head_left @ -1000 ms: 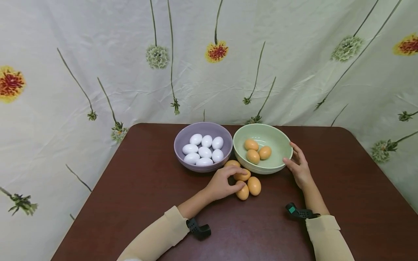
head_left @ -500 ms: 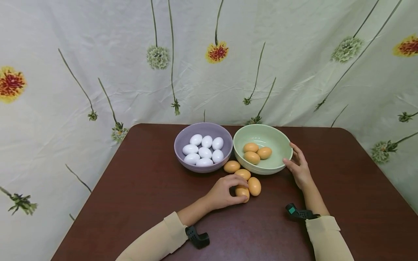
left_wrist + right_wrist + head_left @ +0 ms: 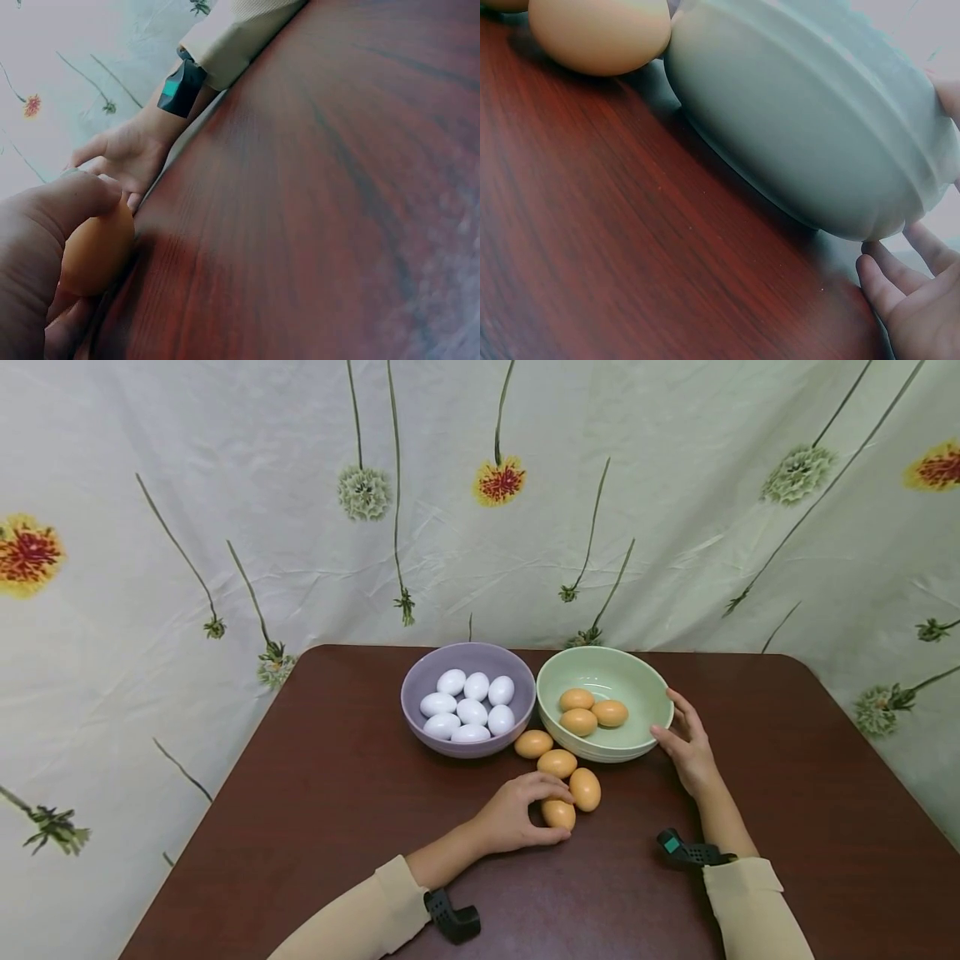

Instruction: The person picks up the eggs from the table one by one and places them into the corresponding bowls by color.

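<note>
My left hand (image 3: 513, 814) curls around the nearest brown egg (image 3: 558, 816) on the table, with fingers over its far side and thumb at its near side. In the left wrist view, the thumb lies against that brown egg (image 3: 97, 251). Several more loose brown eggs (image 3: 585, 790) lie just beyond it, in front of the bowls. My right hand (image 3: 693, 756) grips the right side of the green bowl (image 3: 637, 693), thumb at the rim and fingers around the outside wall. Inside that bowl rest three brown eggs (image 3: 578, 722).
A purple bowl (image 3: 414, 714) with several white eggs (image 3: 472, 712) stands directly left of the green one. Both are near the back edge of the dark wooden table (image 3: 337, 777). Behind the table hangs a flowered cloth (image 3: 300, 443).
My left hand has come down and nearer around the closest brown egg, which has shifted slightly toward me. The eggs in the green bowl have rolled a little. The right hand stays put.
</note>
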`<move>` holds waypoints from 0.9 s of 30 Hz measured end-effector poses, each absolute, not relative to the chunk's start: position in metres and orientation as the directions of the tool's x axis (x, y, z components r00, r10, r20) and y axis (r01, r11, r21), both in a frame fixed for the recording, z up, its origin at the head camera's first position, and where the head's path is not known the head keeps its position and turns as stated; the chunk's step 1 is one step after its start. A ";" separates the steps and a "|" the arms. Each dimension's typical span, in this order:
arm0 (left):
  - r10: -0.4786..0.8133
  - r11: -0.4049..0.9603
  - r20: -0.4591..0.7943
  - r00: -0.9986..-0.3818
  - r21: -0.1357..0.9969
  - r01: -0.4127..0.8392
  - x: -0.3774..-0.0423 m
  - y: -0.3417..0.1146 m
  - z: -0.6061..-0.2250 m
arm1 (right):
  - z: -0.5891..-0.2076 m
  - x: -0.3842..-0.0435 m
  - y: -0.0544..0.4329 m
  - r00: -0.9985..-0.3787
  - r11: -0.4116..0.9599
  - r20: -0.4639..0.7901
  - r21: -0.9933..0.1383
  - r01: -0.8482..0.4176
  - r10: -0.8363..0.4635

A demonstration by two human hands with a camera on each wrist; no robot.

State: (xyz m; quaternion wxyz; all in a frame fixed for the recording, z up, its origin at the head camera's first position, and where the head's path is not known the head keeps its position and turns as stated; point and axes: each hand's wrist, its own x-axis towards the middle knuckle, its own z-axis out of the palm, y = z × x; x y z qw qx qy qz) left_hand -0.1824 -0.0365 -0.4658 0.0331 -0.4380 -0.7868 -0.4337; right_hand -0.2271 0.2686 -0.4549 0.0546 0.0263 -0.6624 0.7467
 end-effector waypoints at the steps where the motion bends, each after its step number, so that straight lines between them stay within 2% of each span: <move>1: 0.663 0.234 0.429 -0.614 0.660 0.714 -0.182 -0.037 -0.466 | -0.455 -0.227 0.269 -0.992 -0.118 0.113 -0.986 -0.118 0.048; 27: 0.625 0.208 0.451 -0.638 0.691 0.692 -0.185 -0.037 -0.465 | -0.454 -0.227 0.269 -0.992 -0.103 0.117 -0.987 -0.121 0.036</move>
